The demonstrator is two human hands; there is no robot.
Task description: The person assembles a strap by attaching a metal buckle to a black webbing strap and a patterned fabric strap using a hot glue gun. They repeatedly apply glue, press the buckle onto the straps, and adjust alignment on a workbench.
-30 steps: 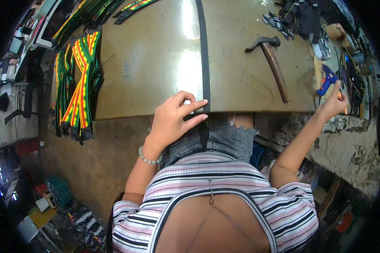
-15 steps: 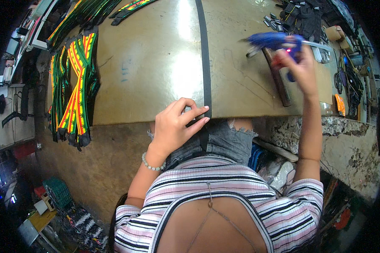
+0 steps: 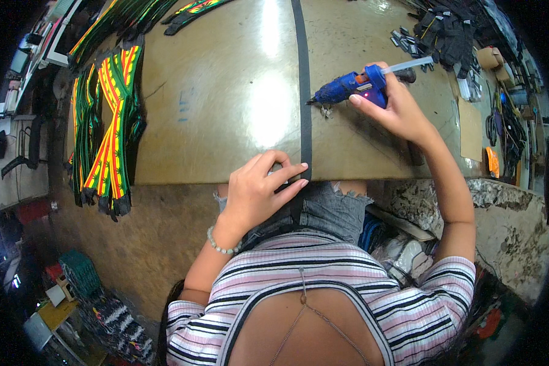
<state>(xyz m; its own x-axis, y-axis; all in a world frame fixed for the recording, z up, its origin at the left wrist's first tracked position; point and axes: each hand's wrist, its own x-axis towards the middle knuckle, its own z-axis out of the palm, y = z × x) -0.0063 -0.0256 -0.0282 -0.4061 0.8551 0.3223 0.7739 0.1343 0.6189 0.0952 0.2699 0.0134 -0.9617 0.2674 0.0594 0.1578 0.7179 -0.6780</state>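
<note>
A long black strap [image 3: 305, 67] runs down the table from the far edge to the near one. At the near edge my left hand [image 3: 259, 186] is closed on it, thumb and forefinger pressing its right side. My right hand [image 3: 399, 110] grips a blue glue gun [image 3: 354, 88] with a clear glue stick [image 3: 409, 64] poking out of its back. The gun's dark nozzle points left, with its tip at or just above the strap's right edge; I cannot tell whether they touch. Under the gun lies a small whitish scrap [image 3: 326, 113].
Striped red, yellow and green straps [image 3: 113, 122] hang over the table's left edge, with more piled behind. Black straps [image 3: 451, 36] and small black-and-silver pieces [image 3: 405, 41] lie at the far right. A cardboard sheet [image 3: 470, 129] and an orange packet [image 3: 491, 162] are along the right side.
My right hand has brought the glue gun left and nearer, from the right side of the table to the strap. My left hand keeps its hold at the near edge.
</note>
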